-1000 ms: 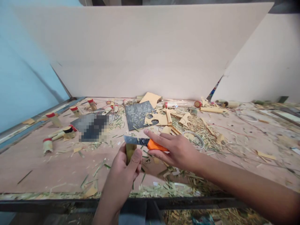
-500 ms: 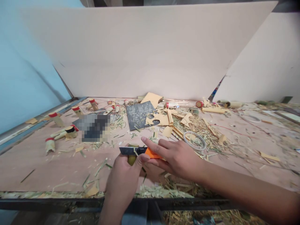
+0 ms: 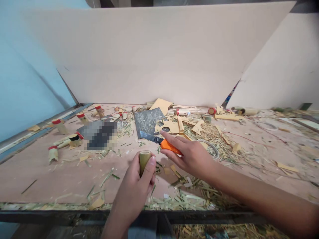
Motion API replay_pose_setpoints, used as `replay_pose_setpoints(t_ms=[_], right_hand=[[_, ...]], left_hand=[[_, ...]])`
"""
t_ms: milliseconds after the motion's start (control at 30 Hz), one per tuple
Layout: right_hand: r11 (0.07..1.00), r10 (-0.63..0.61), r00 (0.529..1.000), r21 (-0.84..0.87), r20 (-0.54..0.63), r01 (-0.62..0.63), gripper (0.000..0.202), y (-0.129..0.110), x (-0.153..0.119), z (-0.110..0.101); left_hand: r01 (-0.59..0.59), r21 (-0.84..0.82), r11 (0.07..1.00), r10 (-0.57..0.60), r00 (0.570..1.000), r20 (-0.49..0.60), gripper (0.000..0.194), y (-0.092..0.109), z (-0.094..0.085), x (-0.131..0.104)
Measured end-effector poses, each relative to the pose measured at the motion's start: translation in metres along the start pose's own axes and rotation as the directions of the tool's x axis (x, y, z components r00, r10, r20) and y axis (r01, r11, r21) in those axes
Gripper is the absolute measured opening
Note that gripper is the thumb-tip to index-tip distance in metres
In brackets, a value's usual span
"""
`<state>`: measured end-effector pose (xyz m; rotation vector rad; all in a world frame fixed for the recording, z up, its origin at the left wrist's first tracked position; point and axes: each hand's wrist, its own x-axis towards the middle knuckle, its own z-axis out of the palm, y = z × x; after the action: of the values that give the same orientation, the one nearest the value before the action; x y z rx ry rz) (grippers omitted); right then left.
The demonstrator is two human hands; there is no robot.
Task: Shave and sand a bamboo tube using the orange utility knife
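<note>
Near the front of the table, my left hand (image 3: 139, 181) is wrapped round a short green bamboo tube (image 3: 144, 162), held upright with its pale hollow end facing up. Up and to the right of it, my right hand (image 3: 190, 154) grips an orange utility knife (image 3: 169, 146). The dark blade points left, apart from the tube, above the edge of a grey slate-like sheet (image 3: 148, 121). My thumb on the right hand is mostly hidden beneath the handle.
Bamboo pieces with red bands (image 3: 53, 154) stand at the left. A roll of tape (image 3: 214, 151) lies behind my right wrist. Yellow board scraps (image 3: 183, 125) and bamboo shavings (image 3: 174, 202) litter the wooden table (image 3: 74, 186). A large pale panel (image 3: 159, 56) rises at the back.
The knife has lifted off the tube and moved up and right with my right hand. My left hand has turned the tube upright, so its open end now shows.
</note>
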<state>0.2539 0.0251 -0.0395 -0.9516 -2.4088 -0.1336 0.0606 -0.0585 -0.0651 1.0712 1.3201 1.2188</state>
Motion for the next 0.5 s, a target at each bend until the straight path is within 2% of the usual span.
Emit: replay_pose_setpoints(t_ms=[67, 167, 333, 500], right_hand=[[1.000, -0.017, 0.999, 0.025, 0.032, 0.016, 0.058, 0.000, 0.000, 0.000], [0.998, -0.055, 0.998, 0.047, 0.040, 0.053, 0.058, -0.003, 0.001, -0.001], [0.991, -0.116, 0.993, 0.063, 0.005, 0.116, 0.058, -0.005, 0.001, -0.002], [0.988, -0.148, 0.988, 0.055, 0.040, 0.145, 0.058, -0.004, 0.000, 0.000]], left_hand=[[0.024, -0.071, 0.997, -0.019, 0.997, 0.070, 0.046, -0.001, -0.001, 0.000], [0.062, -0.108, 0.992, -0.052, 0.994, 0.094, 0.050, -0.005, -0.007, 0.000], [0.055, -0.088, 0.995, -0.052, 0.998, 0.034, 0.060, -0.009, -0.010, 0.000], [0.035, -0.069, 0.997, -0.036, 0.999, -0.008, 0.052, -0.004, -0.005, 0.000]])
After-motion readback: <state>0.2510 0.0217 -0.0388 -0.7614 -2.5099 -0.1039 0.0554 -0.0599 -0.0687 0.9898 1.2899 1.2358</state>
